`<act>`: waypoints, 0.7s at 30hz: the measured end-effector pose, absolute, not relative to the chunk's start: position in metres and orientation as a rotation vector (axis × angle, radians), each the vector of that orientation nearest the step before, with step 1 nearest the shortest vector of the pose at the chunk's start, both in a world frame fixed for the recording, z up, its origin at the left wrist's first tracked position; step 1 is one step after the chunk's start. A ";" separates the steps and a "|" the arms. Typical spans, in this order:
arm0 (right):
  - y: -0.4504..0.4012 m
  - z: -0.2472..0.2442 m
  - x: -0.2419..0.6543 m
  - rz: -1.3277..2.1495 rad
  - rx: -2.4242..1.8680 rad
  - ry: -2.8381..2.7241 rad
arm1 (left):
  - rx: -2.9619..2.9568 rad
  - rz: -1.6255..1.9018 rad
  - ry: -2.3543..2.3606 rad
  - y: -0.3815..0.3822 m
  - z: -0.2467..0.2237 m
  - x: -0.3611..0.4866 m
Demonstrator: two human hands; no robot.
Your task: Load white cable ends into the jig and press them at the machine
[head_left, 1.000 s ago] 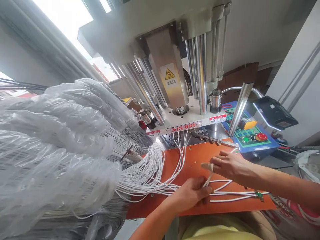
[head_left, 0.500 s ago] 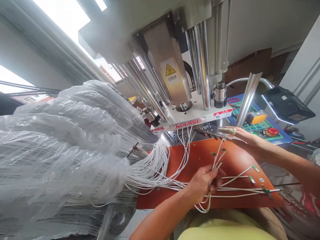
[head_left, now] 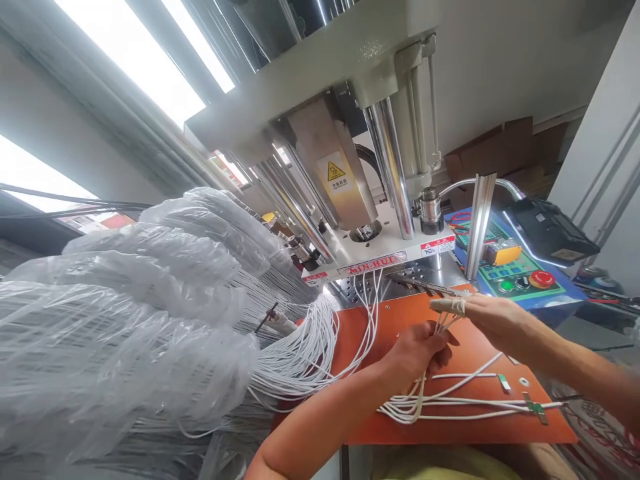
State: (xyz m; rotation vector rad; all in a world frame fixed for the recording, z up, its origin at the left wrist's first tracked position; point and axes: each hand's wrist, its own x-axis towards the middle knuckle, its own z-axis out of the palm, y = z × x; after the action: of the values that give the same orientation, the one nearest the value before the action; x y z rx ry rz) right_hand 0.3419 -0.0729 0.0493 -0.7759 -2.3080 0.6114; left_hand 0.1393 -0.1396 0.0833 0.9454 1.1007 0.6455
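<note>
And the right hand [head_left: 497, 322] is back from the far edge of the orange board [head_left: 465, 428], swinging in over the work, its taped finger [head_left: 447, 305] now landing right on the tips of the bundle of white wires [head_left: 440, 327]! The left hand [head_left: 415, 357] has carried that bundle further in across the board. Down below, the slack loop of wire [head_left: 405, 415] no longer hangs past the front edge; it's lying on the board now!
</note>
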 end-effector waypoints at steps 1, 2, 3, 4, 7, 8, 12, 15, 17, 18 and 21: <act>-0.079 0.046 0.340 0.591 -0.743 -2.338 | 0.954 0.669 1.105 -0.137 0.082 0.142; -0.083 0.043 0.339 0.577 -0.718 -2.354 | 0.957 0.692 1.114 -0.135 0.080 0.144; -0.086 0.042 0.339 0.565 -0.717 -2.346 | 0.954 0.709 1.124 -0.134 0.077 0.146; -0.088 0.042 0.340 0.551 -0.754 -2.299 | 0.945 0.723 1.134 -0.134 0.074 0.147; -0.085 0.052 0.343 0.641 -0.936 -2.054 | 0.916 0.752 1.143 -0.136 0.063 0.148; -0.082 0.054 0.343 0.709 -0.971 -1.978 | 0.916 0.758 1.146 -0.138 0.060 0.147; -0.075 0.052 0.336 0.912 -1.015 -1.941 | 0.883 0.737 1.138 -0.142 0.048 0.144; -0.082 0.040 0.329 0.789 -0.962 -2.038 | 0.853 0.699 1.125 -0.143 0.045 0.143; -0.089 0.034 0.326 0.672 -0.891 -2.136 | 0.856 0.701 1.114 -0.141 0.045 0.142; -0.091 0.032 0.325 0.636 -0.857 -2.181 | 0.864 0.705 1.103 -0.140 0.046 0.142; -0.094 0.030 0.325 0.658 -0.792 -2.269 | 0.909 0.678 1.053 -0.138 0.047 0.142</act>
State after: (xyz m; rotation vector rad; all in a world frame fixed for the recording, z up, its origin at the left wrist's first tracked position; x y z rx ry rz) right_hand 0.3247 -0.0942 0.0304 -0.7920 -2.2687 0.6585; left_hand 0.1419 -0.1378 0.0469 0.9091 1.0526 0.6783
